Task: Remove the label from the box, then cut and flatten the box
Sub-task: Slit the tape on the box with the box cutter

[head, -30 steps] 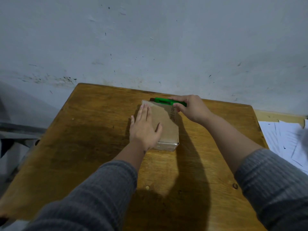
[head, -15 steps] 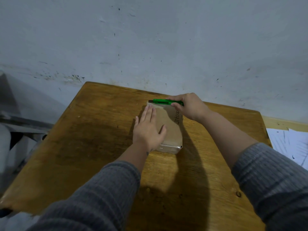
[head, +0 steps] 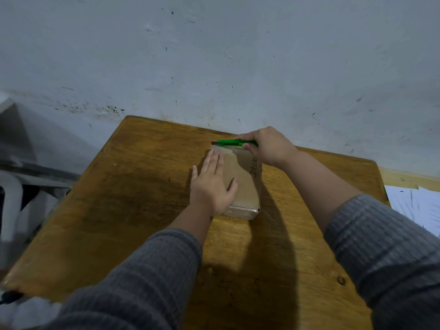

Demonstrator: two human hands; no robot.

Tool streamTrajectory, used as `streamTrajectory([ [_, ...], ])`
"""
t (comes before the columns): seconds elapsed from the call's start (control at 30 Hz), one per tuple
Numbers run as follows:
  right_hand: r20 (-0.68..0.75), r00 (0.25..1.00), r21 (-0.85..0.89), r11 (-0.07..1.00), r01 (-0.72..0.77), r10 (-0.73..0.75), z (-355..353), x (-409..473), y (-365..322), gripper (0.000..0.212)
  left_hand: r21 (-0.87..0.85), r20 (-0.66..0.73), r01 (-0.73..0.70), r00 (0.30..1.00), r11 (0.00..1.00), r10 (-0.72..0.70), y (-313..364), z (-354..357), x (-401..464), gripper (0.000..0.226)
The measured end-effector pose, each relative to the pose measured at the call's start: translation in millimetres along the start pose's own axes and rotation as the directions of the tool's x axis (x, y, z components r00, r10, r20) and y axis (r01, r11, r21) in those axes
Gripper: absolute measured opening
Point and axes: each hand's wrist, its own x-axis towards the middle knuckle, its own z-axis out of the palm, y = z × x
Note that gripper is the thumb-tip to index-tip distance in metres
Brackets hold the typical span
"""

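Observation:
A small brown cardboard box [head: 245,184] lies flat on the wooden table [head: 133,198], wrapped in clear tape, with black handwriting along its right side. My left hand [head: 212,184] presses flat on the box's left half, fingers straight and pointing away from me. My right hand [head: 266,145] grips a green utility knife [head: 234,143] held sideways along the box's far edge, its dark tip at the far left corner of the box.
A grey-white wall rises right behind the table's far edge. White papers [head: 419,208] lie on a surface to the right of the table. A white plastic chair [head: 14,198] stands to the left, off the table.
The green knife has slid leftward along the box's far edge, from the right part toward the far left corner. My left hand stays flat on the box.

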Motion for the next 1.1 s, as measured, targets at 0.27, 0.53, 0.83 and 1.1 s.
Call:
streamTrajectory([
  [0.27, 0.006, 1.0, 0.024, 1.0, -0.02, 0.02, 3.9, -4.7, 10.6, 0.036, 0.017, -0.002, 0.011, 1.0, 1.0, -0.011, 0.7, 1.5, 0.7, 0.078],
  [0.53, 0.028, 0.999, -0.024, 0.999, -0.044, 0.045, 4.3, -12.1, 16.6, 0.038, 0.039, 0.024, 0.007, 1.0, 0.999, -0.008, 1.3, -0.4, 0.1, 0.081],
  [0.83, 0.0, 0.996, -0.121, 0.989, -0.087, 0.088, -0.6, -27.8, 36.3, 0.038, 0.066, 0.046, 0.007, 0.999, 0.998, -0.01, 2.2, -1.5, 0.3, 0.082],
  [1.1, -0.02, 0.989, -0.162, 0.976, -0.145, 0.143, -9.9, -44.2, 45.5, 0.037, 0.081, 0.048, 0.004, 0.999, 0.997, -0.008, 3.8, -3.4, -0.7, 0.082],
])
